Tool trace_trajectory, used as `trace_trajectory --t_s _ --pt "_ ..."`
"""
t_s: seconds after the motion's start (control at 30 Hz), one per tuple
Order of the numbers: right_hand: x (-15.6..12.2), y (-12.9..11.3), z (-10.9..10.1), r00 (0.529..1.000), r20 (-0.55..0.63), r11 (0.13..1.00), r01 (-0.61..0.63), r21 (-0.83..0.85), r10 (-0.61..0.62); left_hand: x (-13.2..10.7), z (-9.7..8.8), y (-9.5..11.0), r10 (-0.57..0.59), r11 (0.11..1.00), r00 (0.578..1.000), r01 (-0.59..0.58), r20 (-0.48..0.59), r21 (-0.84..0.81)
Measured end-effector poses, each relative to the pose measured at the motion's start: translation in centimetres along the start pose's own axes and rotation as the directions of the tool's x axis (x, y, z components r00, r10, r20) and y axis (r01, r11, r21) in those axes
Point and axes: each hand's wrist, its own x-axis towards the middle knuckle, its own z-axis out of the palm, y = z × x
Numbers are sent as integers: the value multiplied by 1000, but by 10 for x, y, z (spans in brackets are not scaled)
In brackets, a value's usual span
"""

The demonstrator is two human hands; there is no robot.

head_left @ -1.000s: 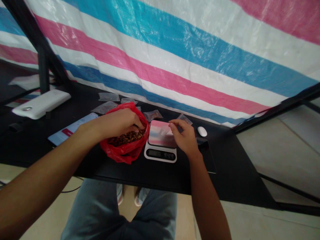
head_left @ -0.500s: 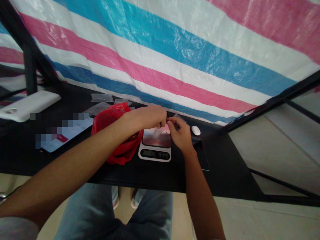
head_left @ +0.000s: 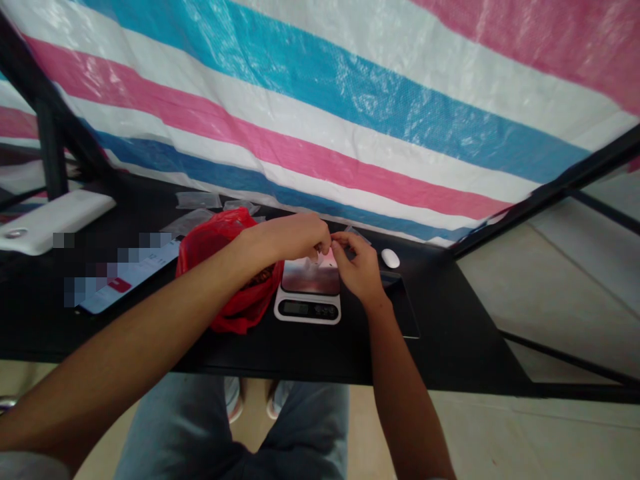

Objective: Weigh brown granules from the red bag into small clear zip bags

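A small white kitchen scale (head_left: 307, 303) stands on the black table (head_left: 310, 360), and a small clear plastic bag (head_left: 311, 261) hangs over its platform. My left hand (head_left: 295, 237) is closed in a pinch at the bag's top. My right hand (head_left: 357, 267) pinches the bag's other edge, fingertips almost touching the left ones. Just left of the scale lies an open red plastic bag (head_left: 220, 247) with dark brown pieces inside, partly hidden by my left forearm.
Several clear small bags (head_left: 197, 200) lie at the table's back, a white mouse (head_left: 391, 258) sits right of my hands on a dark pad (head_left: 403, 307), a paper sheet (head_left: 120, 273) and a white device (head_left: 50, 217) lie to the left. A striped tarp (head_left: 350, 100) hangs behind.
My left hand came out of the red bag and moved right to meet my right hand over the scale. A clear bag now hangs between both hands.
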Motion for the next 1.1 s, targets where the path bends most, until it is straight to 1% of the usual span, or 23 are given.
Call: trace_trajectory --t_s 0.07,0.23,0.33,0.57,0.7,0.8,0.97,1.1 --pt "0 0 0 1000 7 1000 -5 -4 5 -1 -2 2 -9 1000 1000 9 9 -3" --pt "-1 -1 0 1000 23 1000 0 -13 0 1 -1 -2 43 998 998 -44 -34 -34" --pt "-2 -1 0 1000 23 1000 3 -17 -3 2 1 -5 30 998 999 -31 -21 -63" --pt "-1 1 0 999 10 999 33 -19 -33 6 10 -14 20 990 1000 -20 3 -137" --pt "-1 0 0 999 9 999 35 -16 -35 8 15 -19 23 987 1000 -25 -16 -157" --pt "-1 -1 -1 999 14 999 44 -24 -44 7 14 -18 26 981 999 -32 -36 -189" --pt "0 1 -1 999 -19 999 39 -36 -40 5 14 -14 -12 968 999 3 -36 -251" --pt "0 1 -1 999 -21 998 38 -46 -39 6 16 -14 -12 965 999 -2 -53 -264"
